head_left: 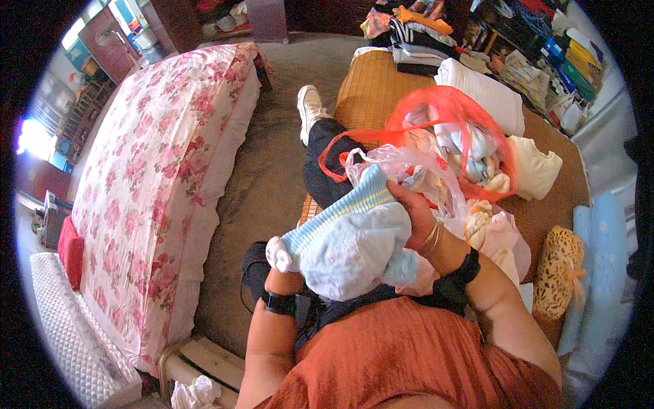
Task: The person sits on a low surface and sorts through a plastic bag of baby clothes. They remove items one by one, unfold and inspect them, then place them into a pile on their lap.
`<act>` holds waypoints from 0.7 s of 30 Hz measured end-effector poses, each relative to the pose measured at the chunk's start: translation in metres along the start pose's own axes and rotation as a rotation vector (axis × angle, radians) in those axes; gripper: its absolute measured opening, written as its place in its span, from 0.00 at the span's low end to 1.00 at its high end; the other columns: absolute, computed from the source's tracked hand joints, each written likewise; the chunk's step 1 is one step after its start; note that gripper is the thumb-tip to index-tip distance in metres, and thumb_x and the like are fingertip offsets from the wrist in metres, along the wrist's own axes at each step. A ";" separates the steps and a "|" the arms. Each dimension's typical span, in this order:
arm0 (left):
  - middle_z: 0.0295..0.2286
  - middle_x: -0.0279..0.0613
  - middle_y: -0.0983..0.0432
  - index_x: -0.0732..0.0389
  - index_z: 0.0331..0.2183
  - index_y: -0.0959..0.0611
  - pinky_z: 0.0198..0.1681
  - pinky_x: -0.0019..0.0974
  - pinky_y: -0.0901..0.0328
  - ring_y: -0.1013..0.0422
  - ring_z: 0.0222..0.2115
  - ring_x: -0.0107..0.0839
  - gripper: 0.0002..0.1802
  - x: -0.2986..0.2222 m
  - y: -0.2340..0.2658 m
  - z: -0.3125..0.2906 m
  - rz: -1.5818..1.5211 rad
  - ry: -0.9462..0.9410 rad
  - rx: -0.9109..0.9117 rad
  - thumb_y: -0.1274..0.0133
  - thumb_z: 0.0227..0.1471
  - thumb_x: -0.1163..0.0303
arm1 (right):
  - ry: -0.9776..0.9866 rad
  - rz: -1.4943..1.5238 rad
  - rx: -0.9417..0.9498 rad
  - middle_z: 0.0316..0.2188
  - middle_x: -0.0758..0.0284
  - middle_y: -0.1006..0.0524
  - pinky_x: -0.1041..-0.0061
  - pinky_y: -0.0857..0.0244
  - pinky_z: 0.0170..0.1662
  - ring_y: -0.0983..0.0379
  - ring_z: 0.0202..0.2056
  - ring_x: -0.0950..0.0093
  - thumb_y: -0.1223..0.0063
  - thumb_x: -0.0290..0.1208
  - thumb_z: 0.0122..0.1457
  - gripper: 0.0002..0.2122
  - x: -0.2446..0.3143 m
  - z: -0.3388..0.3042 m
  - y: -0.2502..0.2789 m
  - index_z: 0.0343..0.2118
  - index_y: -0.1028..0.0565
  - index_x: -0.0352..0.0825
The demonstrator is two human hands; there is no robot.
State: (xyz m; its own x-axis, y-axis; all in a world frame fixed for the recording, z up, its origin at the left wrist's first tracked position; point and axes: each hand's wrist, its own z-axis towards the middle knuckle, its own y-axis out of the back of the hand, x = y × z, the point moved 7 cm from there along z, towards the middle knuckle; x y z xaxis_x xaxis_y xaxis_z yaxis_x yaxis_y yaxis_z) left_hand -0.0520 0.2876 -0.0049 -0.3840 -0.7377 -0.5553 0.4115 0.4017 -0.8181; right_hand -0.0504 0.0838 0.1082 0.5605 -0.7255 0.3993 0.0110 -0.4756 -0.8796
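Extending left from the right hand [414, 213] is blue clothing [354, 242]

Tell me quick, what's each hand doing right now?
Left hand: mostly hidden behind the light-blue cloth, so open or closed can't be told.
Right hand: closed, holding the light-blue cloth by its striped part.

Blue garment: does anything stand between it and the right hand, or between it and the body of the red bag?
Nothing visible separates the blue garment from the right hand, which holds its right side. Toward the body of the red bag, a clear bag lies in between.
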 end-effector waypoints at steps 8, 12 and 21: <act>0.43 0.46 0.25 0.72 0.49 0.28 0.47 0.35 0.34 0.29 0.44 0.32 0.30 -0.009 -0.110 -0.006 0.313 0.508 0.099 0.39 0.47 0.68 | 0.132 -0.257 0.007 0.42 0.64 0.24 0.67 0.32 0.49 0.26 0.43 0.68 0.48 0.30 0.57 0.16 0.041 0.019 0.007 0.49 0.30 0.36; 0.44 0.43 0.24 0.66 0.49 0.25 0.50 0.37 0.36 0.29 0.44 0.33 0.30 0.039 -0.118 0.014 0.579 0.880 0.447 0.36 0.45 0.65 | 0.161 -0.523 0.012 0.43 0.67 0.26 0.73 0.32 0.48 0.27 0.43 0.73 0.44 0.28 0.54 0.18 0.033 0.018 -0.022 0.49 0.31 0.36; 0.55 0.46 0.37 0.62 0.55 0.31 0.61 0.39 0.50 0.41 0.57 0.39 0.35 0.050 -0.111 0.024 -0.536 0.802 -0.071 0.51 0.54 0.47 | -0.350 -0.701 0.224 0.45 0.66 0.26 0.77 0.34 0.49 0.28 0.44 0.78 0.47 0.27 0.56 0.18 -0.013 0.036 -0.021 0.50 0.31 0.32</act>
State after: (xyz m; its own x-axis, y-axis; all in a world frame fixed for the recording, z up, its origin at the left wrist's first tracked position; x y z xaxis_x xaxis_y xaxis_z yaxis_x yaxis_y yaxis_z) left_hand -0.0977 0.1930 0.0618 -0.9670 -0.2538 -0.0212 -0.0234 0.1712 -0.9850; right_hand -0.0281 0.1209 0.1118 0.5877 -0.0817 0.8049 0.5997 -0.6238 -0.5012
